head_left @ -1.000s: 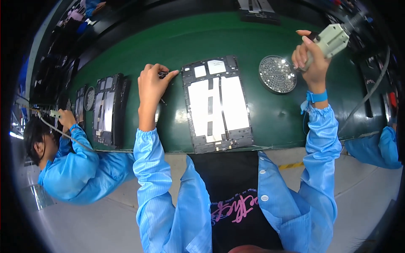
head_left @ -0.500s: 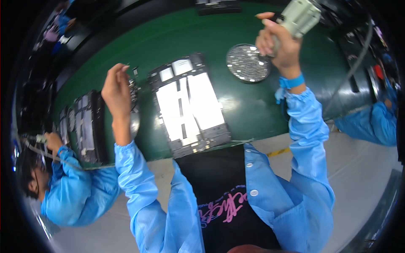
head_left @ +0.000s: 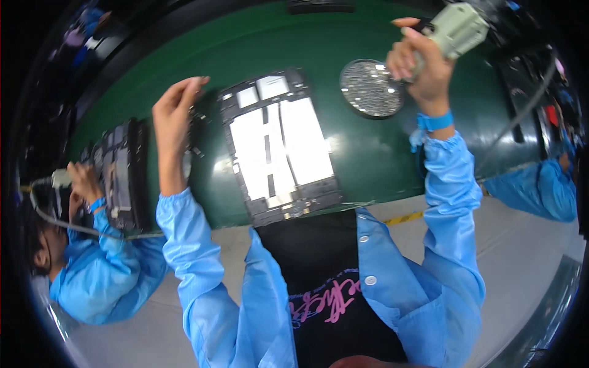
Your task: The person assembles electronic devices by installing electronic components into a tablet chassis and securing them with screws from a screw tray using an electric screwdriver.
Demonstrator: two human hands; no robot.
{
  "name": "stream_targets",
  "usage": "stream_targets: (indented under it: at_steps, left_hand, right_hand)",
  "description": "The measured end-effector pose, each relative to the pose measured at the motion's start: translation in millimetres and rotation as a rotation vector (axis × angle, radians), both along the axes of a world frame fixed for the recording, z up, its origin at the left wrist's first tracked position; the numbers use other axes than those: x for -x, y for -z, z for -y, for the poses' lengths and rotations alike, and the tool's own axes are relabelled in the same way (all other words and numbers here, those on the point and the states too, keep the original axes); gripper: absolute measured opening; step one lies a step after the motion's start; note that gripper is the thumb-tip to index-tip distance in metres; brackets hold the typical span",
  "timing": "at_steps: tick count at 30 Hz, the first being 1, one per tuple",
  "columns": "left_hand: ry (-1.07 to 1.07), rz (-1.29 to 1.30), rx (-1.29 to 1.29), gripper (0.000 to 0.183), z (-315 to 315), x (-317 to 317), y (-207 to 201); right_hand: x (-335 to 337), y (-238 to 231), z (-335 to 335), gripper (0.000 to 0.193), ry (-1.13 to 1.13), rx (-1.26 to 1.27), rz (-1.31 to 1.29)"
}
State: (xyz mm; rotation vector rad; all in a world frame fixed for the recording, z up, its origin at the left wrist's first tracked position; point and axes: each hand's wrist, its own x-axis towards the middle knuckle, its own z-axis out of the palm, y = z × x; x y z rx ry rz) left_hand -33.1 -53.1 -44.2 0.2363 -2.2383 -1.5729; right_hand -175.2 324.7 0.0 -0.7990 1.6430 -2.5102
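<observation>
My right hand (head_left: 426, 70) is wrapped round a pale grey-green pistol-shaped power tool (head_left: 460, 32), raised over the far right of the table. Just left of that hand sits a round dish (head_left: 371, 89) full of small shiny metal pieces, too small to name. In front of me lies an opened flat electronic device (head_left: 280, 144), tablet-like, with bright white panels in a black frame. Left of it, my left hand (head_left: 173, 119) hovers with thumb and fingertips pinched together; whatever is between them cannot be made out. Small dark parts (head_left: 195, 132) lie partly hidden beside that hand.
Similar dark devices (head_left: 119, 175) stand at the left of the green table (head_left: 331, 46). A co-worker in a blue smock (head_left: 107, 276) handles a corded tool there. Another blue sleeve (head_left: 531, 190) shows at right. A grey cable (head_left: 521, 113) hangs near my right arm.
My left hand has risen slightly, its fingertips turning toward the device. My right hand has shifted a little to the right with the power tool. The view has moved slightly too.
</observation>
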Motion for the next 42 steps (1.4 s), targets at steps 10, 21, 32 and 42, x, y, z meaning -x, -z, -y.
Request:
stream_targets:
  at_steps: [10, 21, 32, 42]
  left_hand:
    - [0.113, 0.258, 0.099, 0.027, -10, 4, -1]
    - [0.234, 0.332, 0.08, 0.029, 4, 13, -6]
    - [0.192, 0.138, 0.09, 0.025, 7, 5, 10]
    - [0.336, 0.131, 0.1, 0.026, -20, -15, 10]
  right_hand:
    - [-7, -6, 7, 0.031, 0.043, -0.048, -0.002]
    - [-1, -1, 0, 0.034, -0.047, -0.014, 0.031]
    - [-12, -11, 23, 0.03, -0.061, -0.05, 0.013]
    - [-45, -37, 160, 0.031, -0.307, -0.119, -0.074]
